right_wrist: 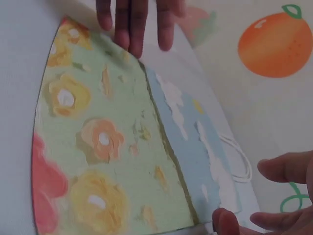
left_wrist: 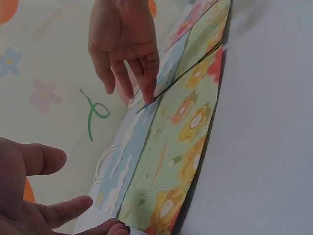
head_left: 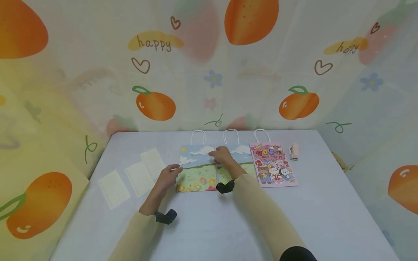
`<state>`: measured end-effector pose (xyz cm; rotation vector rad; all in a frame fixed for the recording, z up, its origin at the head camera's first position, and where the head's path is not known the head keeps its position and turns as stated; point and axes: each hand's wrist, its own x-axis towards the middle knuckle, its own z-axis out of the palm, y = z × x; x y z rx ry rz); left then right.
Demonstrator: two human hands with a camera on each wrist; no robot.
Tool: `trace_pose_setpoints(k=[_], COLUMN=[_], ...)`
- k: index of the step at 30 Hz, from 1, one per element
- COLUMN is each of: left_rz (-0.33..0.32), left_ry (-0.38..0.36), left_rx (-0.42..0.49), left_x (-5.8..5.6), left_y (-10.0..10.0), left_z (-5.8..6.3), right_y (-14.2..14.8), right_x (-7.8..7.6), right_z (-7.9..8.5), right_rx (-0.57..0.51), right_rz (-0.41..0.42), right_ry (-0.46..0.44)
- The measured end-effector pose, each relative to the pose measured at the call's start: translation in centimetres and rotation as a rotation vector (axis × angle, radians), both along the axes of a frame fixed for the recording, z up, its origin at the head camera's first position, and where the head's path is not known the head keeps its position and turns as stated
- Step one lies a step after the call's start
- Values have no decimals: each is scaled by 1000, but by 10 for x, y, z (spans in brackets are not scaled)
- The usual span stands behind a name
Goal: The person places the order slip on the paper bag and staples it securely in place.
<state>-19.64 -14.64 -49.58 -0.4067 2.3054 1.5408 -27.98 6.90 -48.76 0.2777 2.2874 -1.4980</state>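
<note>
a flat paper bag with blue sky, green grass and flowers [head_left: 197, 179] lies on the white cloth-topped desk [head_left: 196, 233], with thin white loop handles [head_left: 197, 137] at its top. a matching sky-and-grass paper bag [head_left: 243, 151] lies just to its right, then a pink paper bag with cartoon animals [head_left: 273, 166]. a small pale pink thing, maybe a stapler [head_left: 294, 152], is near that pink bag.

the left hand [head_left: 168, 177] is at the left side of the first bag, its fingers mostly straight. the right hand [head_left: 225, 156] is at the line between the two sky bags. its fingers are loose, with the thumb apart, and i can't see them pinching anything.

the first bag looks light, thin and bendy. it could slide on the cloth, and a hard squeeze could crease it. the two side edges look like good places to hold, with flat fingers; the handles look thin and easy to bend.

the right wrist view shows the left fingertips by the bag's edge, which the head view shows too small. the left wrist view shows a dark shadow under the bottom edge. only the head view shows three white lined papers [head_left: 114, 189] on the left.
</note>
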Motion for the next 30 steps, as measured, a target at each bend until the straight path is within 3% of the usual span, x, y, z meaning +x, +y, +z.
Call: trace_pose_setpoints(k=[7,16,23,30], left_rz=[14,10,26,71], left_ry=[10,40,77,96], left_rx=[-1,-149,-228,-266], left_x=[-3,-6,-10,-12], left_y=[1,0,2,2], left_z=[-3,-11,-17,-24], right_y=[0,4,5,6], right_x=[1,2,1,3], right_z=[-4,-10,-13,-18], right_rx=[-157,-151,-135,-133], right_rz=[-109,-161,-178,-142], right_ry=[-12,-61,-46,-6])
